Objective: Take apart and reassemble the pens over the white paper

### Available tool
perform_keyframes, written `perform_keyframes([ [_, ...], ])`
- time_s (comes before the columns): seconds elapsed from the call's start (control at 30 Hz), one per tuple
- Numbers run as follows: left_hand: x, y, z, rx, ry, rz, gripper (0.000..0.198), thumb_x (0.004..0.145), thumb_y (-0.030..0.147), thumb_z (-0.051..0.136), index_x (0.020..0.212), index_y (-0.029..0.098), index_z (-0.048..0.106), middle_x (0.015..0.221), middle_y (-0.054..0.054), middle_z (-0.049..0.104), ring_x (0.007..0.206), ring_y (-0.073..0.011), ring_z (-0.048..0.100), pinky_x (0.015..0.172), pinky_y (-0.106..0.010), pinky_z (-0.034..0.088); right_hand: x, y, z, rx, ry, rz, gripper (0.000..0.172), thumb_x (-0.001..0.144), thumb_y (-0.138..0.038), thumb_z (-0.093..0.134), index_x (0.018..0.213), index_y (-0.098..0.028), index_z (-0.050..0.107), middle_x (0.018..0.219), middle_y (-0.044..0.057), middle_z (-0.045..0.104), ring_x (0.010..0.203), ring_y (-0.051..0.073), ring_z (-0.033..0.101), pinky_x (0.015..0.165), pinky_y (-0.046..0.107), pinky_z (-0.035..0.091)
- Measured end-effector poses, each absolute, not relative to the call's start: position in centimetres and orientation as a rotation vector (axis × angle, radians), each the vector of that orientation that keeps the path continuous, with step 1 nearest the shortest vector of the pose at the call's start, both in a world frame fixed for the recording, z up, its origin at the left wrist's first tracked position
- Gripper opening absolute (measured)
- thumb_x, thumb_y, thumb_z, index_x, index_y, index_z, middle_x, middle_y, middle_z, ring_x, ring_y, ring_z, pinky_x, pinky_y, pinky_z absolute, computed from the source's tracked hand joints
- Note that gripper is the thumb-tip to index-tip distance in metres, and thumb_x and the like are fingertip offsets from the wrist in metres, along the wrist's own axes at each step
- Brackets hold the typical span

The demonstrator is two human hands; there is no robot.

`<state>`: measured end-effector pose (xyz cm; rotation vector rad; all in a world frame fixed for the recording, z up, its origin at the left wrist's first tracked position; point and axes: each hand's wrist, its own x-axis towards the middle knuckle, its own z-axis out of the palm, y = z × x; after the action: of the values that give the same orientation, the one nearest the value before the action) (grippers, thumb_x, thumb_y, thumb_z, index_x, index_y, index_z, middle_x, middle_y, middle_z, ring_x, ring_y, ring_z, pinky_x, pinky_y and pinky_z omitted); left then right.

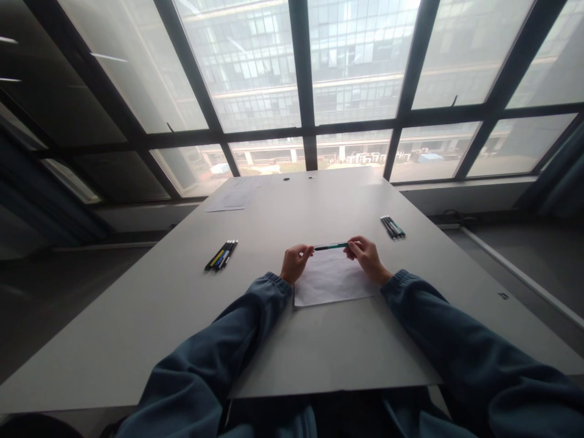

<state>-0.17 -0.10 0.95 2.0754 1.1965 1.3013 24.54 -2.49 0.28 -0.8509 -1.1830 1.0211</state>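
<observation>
Blue sleeves (219, 353) are reaching in from 6 o'clock. Left hand (295, 261) and right hand (367, 258) are each pinching one end of a green pen (331, 246), fingers closed on it, holding it level at the 12 o'clock edge of a white paper (333, 283) on the counter (319, 347). Left pen bundle (221, 255) is lying at 9 o'clock, right pen bundle (393, 227) at 2 o'clock.

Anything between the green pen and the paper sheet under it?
Nothing visible. The left hand and right hand pinch the green pen by its ends, over the far edge of the paper sheet, with no object between pen and sheet.
</observation>
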Motion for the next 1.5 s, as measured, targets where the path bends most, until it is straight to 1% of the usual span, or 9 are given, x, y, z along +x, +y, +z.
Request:
perform_keyframes([
  [0.17, 0.04, -0.07, 0.98, 2.090, 1.179, 1.363, 0.031, 0.093, 0.042, 0.057, 0.082, 0.017, 0.072, 0.081, -0.005, 0.074, 0.070, -0.0149, 0.066, 0.061, -0.024, 0.050, 24.69, -2.37, 0.22, -0.873, -1.144, 1.000, 0.033, 0.078, -0.047, 0.072, 0.086, -0.019, 0.058, 0.066, 0.003, 0.068, 0.053, 0.013, 0.056, 0.049, 0.027, 0.043],
  [0.3, 0.26, -0.11, 0.95, 2.087, 1.190, 1.387, 0.015, 0.088, 0.029, 0.064, 0.093, 0.018, 0.072, 0.086, -0.005, 0.074, 0.072, -0.0144, 0.066, 0.057, -0.022, 0.050, 24.69, -2.22, 0.18, -0.882, -1.115, 0.996, 0.032, 0.077, -0.047, 0.072, 0.084, -0.019, 0.058, 0.064, 0.002, 0.068, 0.052, 0.013, 0.056, 0.048, 0.026, 0.042],
  [0.47, 0.33, -0.24, 1.05, 2.116, 1.126, 1.379, 0.019, 0.088, 0.019, 0.060, 0.103, 0.019, 0.071, 0.086, -0.004, 0.073, 0.071, -0.0127, 0.064, 0.054, -0.020, 0.049, 24.68, -2.15, 0.07, -0.875, -1.111, 1.002, 0.030, 0.078, -0.045, 0.072, 0.084, -0.019, 0.058, 0.064, 0.002, 0.068, 0.052, 0.013, 0.055, 0.048, 0.026, 0.042],
  [0.6, 0.29, -0.30, 1.14, 2.166, 1.074, 1.369, 0.020, 0.090, 0.021, 0.057, 0.103, 0.019, 0.072, 0.087, -0.005, 0.071, 0.072, -0.0120, 0.063, 0.056, -0.020, 0.050, 24.73, -2.07, -0.02, -0.866, -1.109, 1.008, 0.029, 0.079, -0.043, 0.072, 0.084, -0.019, 0.058, 0.064, 0.003, 0.068, 0.052, 0.013, 0.056, 0.049, 0.026, 0.042],
  [0.73, 0.27, -0.24, 1.16, 2.176, 1.065, 1.358, 0.015, 0.089, 0.028, 0.062, 0.096, 0.019, 0.072, 0.085, -0.004, 0.069, 0.069, -0.0118, 0.062, 0.055, -0.020, 0.050, 24.75, -2.00, -0.13, -0.872, -1.111, 1.000, 0.030, 0.079, -0.044, 0.072, 0.084, -0.019, 0.058, 0.064, 0.002, 0.068, 0.052, 0.013, 0.056, 0.049, 0.026, 0.042],
  [0.83, 0.22, -0.17, 1.09, 2.172, 1.089, 1.357, 0.017, 0.087, 0.035, 0.067, 0.088, 0.019, 0.072, 0.081, -0.004, 0.069, 0.068, -0.0124, 0.062, 0.057, -0.022, 0.049, 24.79, -1.99, -0.26, -0.877, -1.116, 1.003, 0.031, 0.078, -0.045, 0.072, 0.085, -0.019, 0.058, 0.065, 0.003, 0.068, 0.053, 0.013, 0.056, 0.049, 0.026, 0.043],
  [0.93, 0.17, -0.15, 1.00, 2.162, 1.116, 1.360, 0.019, 0.087, 0.037, 0.068, 0.083, 0.019, 0.071, 0.080, -0.004, 0.070, 0.068, -0.0130, 0.062, 0.059, -0.024, 0.049, 24.84, -2.01, -0.32, -0.882, -1.113, 1.011, 0.031, 0.078, -0.046, 0.072, 0.085, -0.019, 0.058, 0.065, 0.003, 0.068, 0.054, 0.014, 0.057, 0.050, 0.027, 0.043],
  [1.17, 0.08, -0.17, 0.99, 2.174, 1.145, 1.348, 0.023, 0.088, 0.040, 0.065, 0.083, 0.018, 0.070, 0.079, -0.004, 0.069, 0.069, -0.0138, 0.061, 0.059, -0.024, 0.048, 24.85, -2.10, 0.04, -0.904, -1.110, 0.993, 0.032, 0.077, -0.048, 0.071, 0.083, -0.019, 0.058, 0.064, 0.002, 0.067, 0.052, 0.013, 0.055, 0.049, 0.027, 0.043],
  [1.5, -0.11, 0.06, 0.96, 2.188, 1.199, 1.395, 0.030, 0.093, 0.043, 0.057, 0.082, 0.018, 0.068, 0.079, -0.004, 0.066, 0.071, -0.0141, 0.060, 0.063, -0.025, 0.048, 25.14, -1.73, 0.00, -0.933, -1.048, 0.922, 0.027, 0.079, -0.043, 0.068, 0.085, -0.018, 0.059, 0.061, 0.001, 0.065, 0.049, 0.012, 0.053, 0.045, 0.025, 0.039],
])
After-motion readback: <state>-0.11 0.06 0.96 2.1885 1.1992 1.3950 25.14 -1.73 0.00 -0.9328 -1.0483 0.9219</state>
